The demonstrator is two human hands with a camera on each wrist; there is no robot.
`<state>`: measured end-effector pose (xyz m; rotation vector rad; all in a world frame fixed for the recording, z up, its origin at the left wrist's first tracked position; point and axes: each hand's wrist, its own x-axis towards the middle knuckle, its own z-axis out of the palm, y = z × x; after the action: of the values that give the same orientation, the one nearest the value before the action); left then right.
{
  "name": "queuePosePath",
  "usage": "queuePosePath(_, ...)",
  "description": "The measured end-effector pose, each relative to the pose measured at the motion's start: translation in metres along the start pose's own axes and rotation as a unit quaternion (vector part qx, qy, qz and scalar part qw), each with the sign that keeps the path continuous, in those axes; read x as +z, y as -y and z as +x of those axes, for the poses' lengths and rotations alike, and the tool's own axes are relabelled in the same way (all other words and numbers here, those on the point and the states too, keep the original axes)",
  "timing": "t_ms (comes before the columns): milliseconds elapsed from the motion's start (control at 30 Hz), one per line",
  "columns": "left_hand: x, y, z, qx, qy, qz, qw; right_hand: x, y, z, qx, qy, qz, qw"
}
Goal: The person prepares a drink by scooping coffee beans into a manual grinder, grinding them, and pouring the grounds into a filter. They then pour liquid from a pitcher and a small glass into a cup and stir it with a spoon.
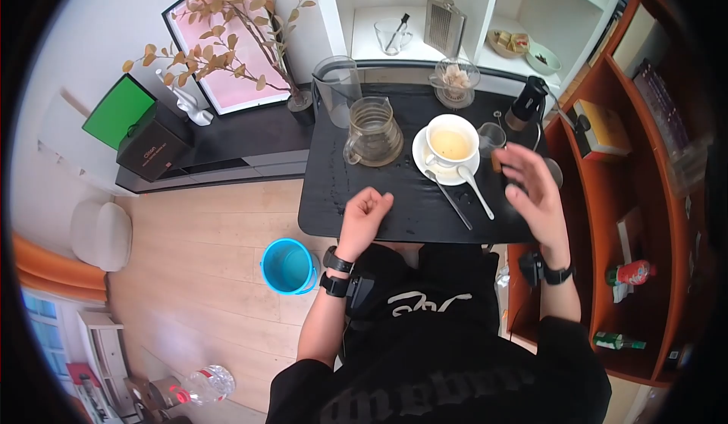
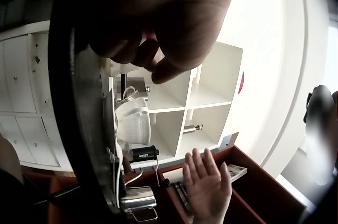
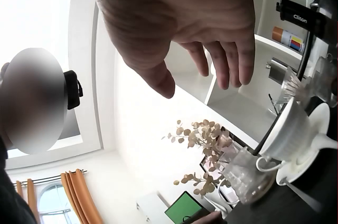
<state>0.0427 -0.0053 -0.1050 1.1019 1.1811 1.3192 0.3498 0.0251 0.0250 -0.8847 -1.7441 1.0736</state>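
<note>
My left hand (image 1: 365,219) is raised over the black table's front edge, fingers loosely curled, holding nothing; the left wrist view shows the same hand (image 2: 158,18). Over the table's right side, my right hand (image 1: 537,197) has its fingers spread, touching nothing, and it hangs empty in the right wrist view (image 3: 179,23). Between and beyond them, a white cup (image 1: 453,142) with pale yellowish liquid stands on a white saucer (image 1: 422,160). A white spoon (image 1: 478,195) and a metal spoon (image 1: 453,204) lean on the saucer. Left of it stands a glass server (image 1: 373,132).
A tall clear pitcher (image 1: 337,90), a glass dripper (image 1: 455,83) with a used filter, a small glass (image 1: 491,137) and a black grinder (image 1: 525,107) stand farther back. Brown shelves (image 1: 618,185) flank the table's right side. A blue bucket (image 1: 288,266) sits on the floor at left.
</note>
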Motion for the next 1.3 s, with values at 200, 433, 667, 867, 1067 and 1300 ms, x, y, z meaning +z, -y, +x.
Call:
queuePosePath(200, -0.015, -0.049, 0.029, 0.057, -0.131, -0.075, 0.987, 0.005, -0.028, -0.064, 0.102, -0.043, 0.078, 0.991)
queuePosePath(433, -0.029, -0.039, 0.085, 0.205, -0.231, 0.175, 0.935, 0.004, -0.049, -0.085, 0.13, -0.063, 0.128, 0.981)
queuePosePath(667, -0.033, -0.034, 0.085, 0.03, -0.042, 0.132, 0.99, 0.006, -0.054, -0.092, 0.135, -0.076, 0.146, 0.977)
queuePosePath(867, -0.032, -0.054, 0.071, -0.07, 0.035, -0.081, 0.994, 0.006, -0.055, -0.099, 0.149, -0.078, 0.145, 0.975)
queuePosePath(1067, -0.025, -0.065, 0.05, -0.064, -0.048, -0.082, 0.993, 0.004, -0.057, -0.103, 0.154, -0.068, 0.145, 0.975)
queuePosePath(1300, -0.029, -0.073, 0.019, 0.101, -0.074, 0.127, 0.984, 0.006, -0.061, -0.104, 0.158, -0.051, 0.14, 0.976)
